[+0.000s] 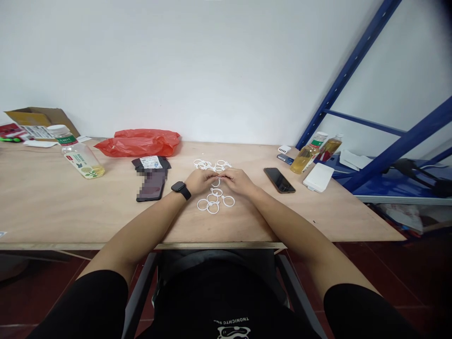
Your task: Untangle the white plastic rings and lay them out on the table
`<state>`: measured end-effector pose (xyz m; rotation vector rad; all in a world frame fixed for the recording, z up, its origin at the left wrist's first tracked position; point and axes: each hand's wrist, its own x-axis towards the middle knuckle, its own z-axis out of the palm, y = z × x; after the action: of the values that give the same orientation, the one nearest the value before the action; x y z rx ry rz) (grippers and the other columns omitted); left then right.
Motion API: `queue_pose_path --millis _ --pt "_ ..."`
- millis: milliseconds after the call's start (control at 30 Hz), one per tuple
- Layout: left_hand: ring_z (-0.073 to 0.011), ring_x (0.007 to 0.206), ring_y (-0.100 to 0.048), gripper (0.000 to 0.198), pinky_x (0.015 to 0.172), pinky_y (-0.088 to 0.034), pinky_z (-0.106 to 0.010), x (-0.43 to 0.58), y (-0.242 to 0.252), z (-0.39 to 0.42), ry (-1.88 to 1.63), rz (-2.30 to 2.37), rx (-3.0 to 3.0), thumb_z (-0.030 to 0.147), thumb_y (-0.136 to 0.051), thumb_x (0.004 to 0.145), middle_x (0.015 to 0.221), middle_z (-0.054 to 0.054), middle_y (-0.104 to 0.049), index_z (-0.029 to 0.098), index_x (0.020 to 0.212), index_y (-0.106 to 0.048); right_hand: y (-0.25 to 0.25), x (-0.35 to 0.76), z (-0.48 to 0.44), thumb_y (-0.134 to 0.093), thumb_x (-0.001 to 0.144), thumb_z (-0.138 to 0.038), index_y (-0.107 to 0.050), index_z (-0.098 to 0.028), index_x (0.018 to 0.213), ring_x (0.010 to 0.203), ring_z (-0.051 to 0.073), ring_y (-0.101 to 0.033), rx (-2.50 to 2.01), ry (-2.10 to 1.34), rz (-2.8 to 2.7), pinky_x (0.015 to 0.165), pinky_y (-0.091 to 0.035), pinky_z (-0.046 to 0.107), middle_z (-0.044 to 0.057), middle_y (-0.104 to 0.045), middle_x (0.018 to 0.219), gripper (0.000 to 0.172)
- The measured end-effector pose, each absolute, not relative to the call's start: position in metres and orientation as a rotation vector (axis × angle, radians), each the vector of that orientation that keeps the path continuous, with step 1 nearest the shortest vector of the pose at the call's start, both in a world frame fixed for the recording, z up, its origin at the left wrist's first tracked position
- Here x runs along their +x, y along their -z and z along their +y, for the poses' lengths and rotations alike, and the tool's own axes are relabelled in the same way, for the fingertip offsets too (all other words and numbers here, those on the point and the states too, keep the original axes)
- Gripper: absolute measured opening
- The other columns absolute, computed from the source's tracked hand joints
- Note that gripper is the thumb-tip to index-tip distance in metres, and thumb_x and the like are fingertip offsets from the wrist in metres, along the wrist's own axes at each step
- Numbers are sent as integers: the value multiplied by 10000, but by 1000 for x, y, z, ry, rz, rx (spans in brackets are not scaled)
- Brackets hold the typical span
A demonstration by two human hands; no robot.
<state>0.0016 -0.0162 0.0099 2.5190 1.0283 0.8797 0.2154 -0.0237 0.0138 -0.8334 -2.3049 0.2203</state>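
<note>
Sitting at the back edge of the desk (77, 207), far to the left, a cardboard box (56, 120) is partly hidden by a bottle (76, 153) whose small print I can't make out. Next, near the same edge, lies a crumpled red bag (141, 142); I can't see what, if anything, is inside. Just in front is a dark packet (151, 162) with a white label, and a dark flat object (151, 192), its upper part blurred into blocks.

Midway along the desk, well back from the front edge, the left hand (200, 180) and the right hand (238, 181) meet, fingertips pinching one white ring (216, 186) between them. Its top is covered, and which finger grips where is too small to tell. Behind, a pile of rings (204, 165) is partly blocked by the hands; in front, a few loose rings (213, 203) overlap.

Toward the right edge lie a black-screened phone (279, 180), then a bottle of amber drink (304, 157) near a white case (318, 177). A second bottle (331, 147) is partly hidden behind the first. Beyond, a blue rack (344, 70) runs out of sight.
</note>
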Motion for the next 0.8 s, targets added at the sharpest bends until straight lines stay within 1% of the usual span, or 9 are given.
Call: queue_pose_path --millis 133,200,267,400,500,567,667,733,800 --pt "-139 737 -645 256 663 -441 -225 1 -8 -14 -863 1004 2518 303 -541 926 865 -14 -747 214 1037 -753 -13 216 -23 -544 860 -103 -719 -196 943 854 177 -648 -795 -227 -2291 788 -480 286 52 -728 909 215" --pt "-142 758 -652 258 677 -447 -225 0 -7 -13 -872 996 2513 308 -542 927 894 -19 -751 215 1045 -752 -13 215 -24 -548 859 -105 -727 -197 936 841 174 -651 -800 -246 -2273 781 -478 283 51 -730 902 216" --pt "-143 770 -655 260 691 -452 -226 0 -7 -12 -891 981 2501 318 -544 929 914 -23 -754 213 1042 -752 -13 213 -24 -562 873 -143 -739 -205 929 836 170 -655 -836 -284 -2229 776 -475 278 44 -735 891 195" --pt "-147 767 -650 267 706 -454 -238 -1 -11 -13 -914 972 2498 347 -540 933 893 -27 -751 203 1003 -753 -16 215 -23 -619 875 -263 -754 -214 907 802 162 -661 -942 -399 -2101 748 -476 267 30 -746 875 148" --pt "-162 806 -641 265 743 -457 -260 -3 -15 -13 -897 1010 2576 338 -528 926 908 -40 -739 195 977 -746 -19 229 -13 -630 854 -281 -753 -196 905 741 152 -650 -1070 -433 -2007 706 -478 259 32 -746 853 158" --pt "-173 831 -629 253 767 -458 -275 -5 -16 -12 -848 1029 2644 312 -526 905 905 -51 -724 184 940 -742 -19 245 -4 -634 832 -253 -755 -188 906 751 154 -647 -1176 -393 -2016 714 -478 260 39 -747 870 156" --pt "-182 823 -613 228 764 -455 -284 -9 -14 -8 -723 1049 2694 286 -538 854 888 -60 -703 171 856 -734 -17 272 8 -596 763 -110 -763 -180 888 743 146 -638 -1354 -368 -2127 723 -478 253 45 -748 910 220" --pt "-180 788 -603 205 732 -449 -282 -13 -11 -4 -621 1066 2696 279 -555 811 874 -60 -694 164 808 -725 -16 286 13 -596 702 -61 -771 -179 883 715 137 -629 -1467 -438 -2198 706 -479 239 38 -748 917 279" --pt "-173 762 -596 189 705 -439 -273 -15 -10 -2 -542 1061 2685 262 -555 780 860 -57 -688 162 772 -715 -14 293 15 -621 666 -63 -778 -190 879 704 133 -628 -1543 -556 -2239 670 -477 220 18 -752 908 294"
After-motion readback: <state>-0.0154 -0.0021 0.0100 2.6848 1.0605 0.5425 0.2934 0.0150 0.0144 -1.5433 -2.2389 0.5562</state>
